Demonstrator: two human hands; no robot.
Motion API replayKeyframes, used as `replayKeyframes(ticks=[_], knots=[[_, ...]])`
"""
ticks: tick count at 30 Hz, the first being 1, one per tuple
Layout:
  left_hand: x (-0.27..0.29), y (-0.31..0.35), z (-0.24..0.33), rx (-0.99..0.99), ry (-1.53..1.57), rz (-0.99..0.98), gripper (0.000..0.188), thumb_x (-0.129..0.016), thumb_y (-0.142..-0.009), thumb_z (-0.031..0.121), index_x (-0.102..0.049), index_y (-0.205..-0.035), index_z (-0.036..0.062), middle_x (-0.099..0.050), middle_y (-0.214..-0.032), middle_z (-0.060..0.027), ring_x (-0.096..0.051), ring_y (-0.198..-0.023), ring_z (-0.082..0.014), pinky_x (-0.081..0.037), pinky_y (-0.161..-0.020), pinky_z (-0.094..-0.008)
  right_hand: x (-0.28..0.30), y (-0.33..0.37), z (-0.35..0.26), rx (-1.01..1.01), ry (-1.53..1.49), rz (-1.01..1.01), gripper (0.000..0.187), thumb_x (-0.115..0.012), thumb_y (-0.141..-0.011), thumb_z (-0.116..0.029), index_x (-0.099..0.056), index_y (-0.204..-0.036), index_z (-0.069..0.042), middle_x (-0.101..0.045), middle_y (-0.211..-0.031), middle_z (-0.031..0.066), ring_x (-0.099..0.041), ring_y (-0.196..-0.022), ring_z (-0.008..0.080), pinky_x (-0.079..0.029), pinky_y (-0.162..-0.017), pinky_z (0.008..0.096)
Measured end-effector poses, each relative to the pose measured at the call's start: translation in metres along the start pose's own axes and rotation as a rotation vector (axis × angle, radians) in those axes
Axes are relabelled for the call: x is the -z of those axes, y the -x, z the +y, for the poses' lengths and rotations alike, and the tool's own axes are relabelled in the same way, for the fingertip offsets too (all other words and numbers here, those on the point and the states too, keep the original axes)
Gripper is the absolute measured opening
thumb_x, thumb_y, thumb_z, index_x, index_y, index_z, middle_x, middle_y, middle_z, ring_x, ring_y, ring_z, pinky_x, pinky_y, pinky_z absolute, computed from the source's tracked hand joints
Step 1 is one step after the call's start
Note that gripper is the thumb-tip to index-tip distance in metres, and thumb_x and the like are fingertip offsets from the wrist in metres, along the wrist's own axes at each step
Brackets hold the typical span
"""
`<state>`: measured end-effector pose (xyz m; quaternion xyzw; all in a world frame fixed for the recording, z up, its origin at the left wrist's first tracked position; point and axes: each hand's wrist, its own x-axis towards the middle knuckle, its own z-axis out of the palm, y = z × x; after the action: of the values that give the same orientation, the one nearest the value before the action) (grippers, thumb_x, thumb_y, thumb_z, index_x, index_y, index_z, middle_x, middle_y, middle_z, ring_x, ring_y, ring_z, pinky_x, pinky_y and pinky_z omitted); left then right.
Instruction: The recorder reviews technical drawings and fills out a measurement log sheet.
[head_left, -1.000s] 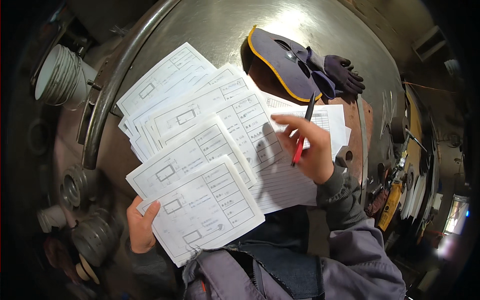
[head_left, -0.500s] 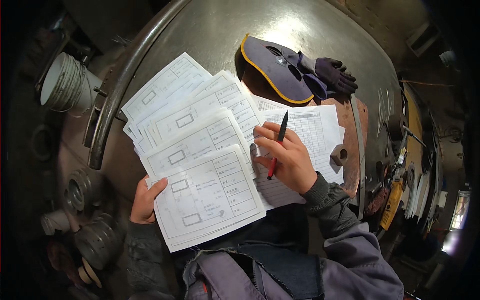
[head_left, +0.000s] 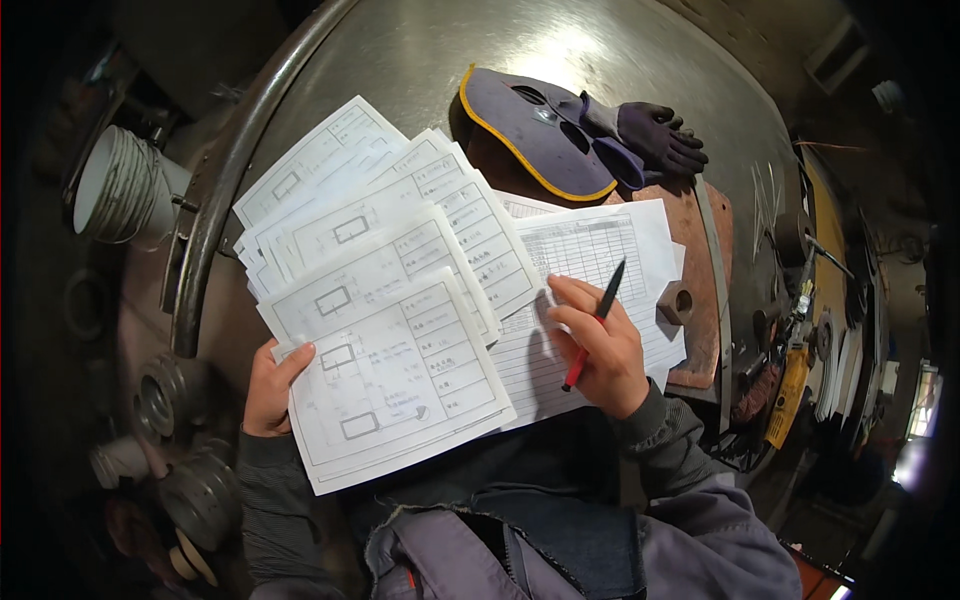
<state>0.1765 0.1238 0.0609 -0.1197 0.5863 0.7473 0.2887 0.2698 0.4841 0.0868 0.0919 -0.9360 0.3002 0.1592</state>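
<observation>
My left hand (head_left: 270, 388) grips the left edge of a small stack of drawing sheets (head_left: 400, 375), thumb on top. The sheets carry rectangular outlines and a column of boxes. Beyond them, more drawing sheets (head_left: 320, 190) lie fanned out on the metal table. A red and black pen (head_left: 615, 285) rests between the fingers of my right hand (head_left: 608, 355), its black end pointing up and away. That hand hovers just right of the drawing sheets, above a lined sheet and a printed table sheet (head_left: 600, 240).
A purple face mask with yellow trim (head_left: 540, 130) and a dark glove (head_left: 660, 138) lie at the back. A hex nut (head_left: 675, 303) weighs on the papers at the right. Tools with a yellow handle (head_left: 787, 395) sit farther right. A white bucket (head_left: 120, 190) stands at left.
My right hand has drawn back to the right, off the edge of the drawing sheets, with the pen still in it. My left hand and its stack have shifted slightly left.
</observation>
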Motion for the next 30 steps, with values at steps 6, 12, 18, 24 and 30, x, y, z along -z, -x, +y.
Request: replayKeyframes(ticks=[6, 12, 18, 24, 30], knots=[[0.01, -0.016, 0.008, -0.016, -0.082, -0.045, 0.032, -0.056, -0.091, 0.008, -0.053, -0.117, -0.0097, -0.065, -0.104, -0.0162, -0.066, -0.087, -0.0195, -0.054, -0.075, -0.03, 0.006, 0.018, 0.005, -0.111, 0.138, -0.033, 0.035, -0.07, -0.072, 0.001, -0.06, -0.105, -0.005, -0.058, -0.126, 0.0136, -0.05, -0.123, 0.0347, -0.039, -0.103, 0.0462], [0.005, -0.019, 0.016, -0.043, -0.115, -0.053, 0.034, -0.054, -0.092, 0.012, -0.052, -0.119, -0.0103, -0.064, -0.106, -0.0171, -0.066, -0.09, -0.021, -0.053, -0.078, -0.0304, 0.008, 0.017, 0.01, -0.07, 0.126, -0.042, 0.033, -0.07, -0.073, 0.001, -0.06, -0.104, -0.006, -0.059, -0.124, 0.0109, -0.05, -0.122, 0.0327, -0.042, -0.101, 0.0437], [-0.002, -0.026, 0.012, -0.053, -0.031, -0.012, 0.037, -0.052, -0.092, 0.011, -0.048, -0.122, -0.0108, -0.062, -0.111, -0.019, -0.066, -0.094, -0.022, -0.053, -0.08, -0.0317, 0.008, 0.017, 0.016, -0.046, 0.118, -0.027, 0.032, -0.069, -0.072, 0.002, -0.06, -0.102, -0.006, -0.059, -0.124, 0.01, -0.05, -0.122, 0.0314, -0.043, -0.099, 0.0426], [0.0, -0.033, 0.019, -0.068, -0.073, 0.071, 0.037, -0.052, -0.093, 0.01, -0.046, -0.124, -0.0094, -0.062, -0.112, -0.0198, -0.066, -0.095, -0.0227, -0.053, -0.081, -0.0317, 0.013, 0.015, 0.018, -0.002, 0.048, -0.021, 0.041, -0.071, -0.07, 0.0, -0.059, -0.109, -0.005, -0.059, -0.123, 0.0134, -0.053, -0.119, 0.0321, -0.043, -0.1, 0.0418], [0.004, -0.042, 0.029, -0.161, -0.159, 0.044, 0.037, -0.053, -0.094, 0.012, -0.046, -0.124, -0.0091, -0.061, -0.113, -0.0176, -0.064, -0.097, -0.0207, -0.051, -0.084, -0.0319, 0.016, 0.037, 0.015, -0.045, -0.204, 0.126, 0.042, -0.06, -0.092, -0.029, -0.055, -0.121, 0.0, -0.066, -0.09, 0.0131, -0.062, -0.078, 0.0246, -0.048, -0.069, 0.0335]])
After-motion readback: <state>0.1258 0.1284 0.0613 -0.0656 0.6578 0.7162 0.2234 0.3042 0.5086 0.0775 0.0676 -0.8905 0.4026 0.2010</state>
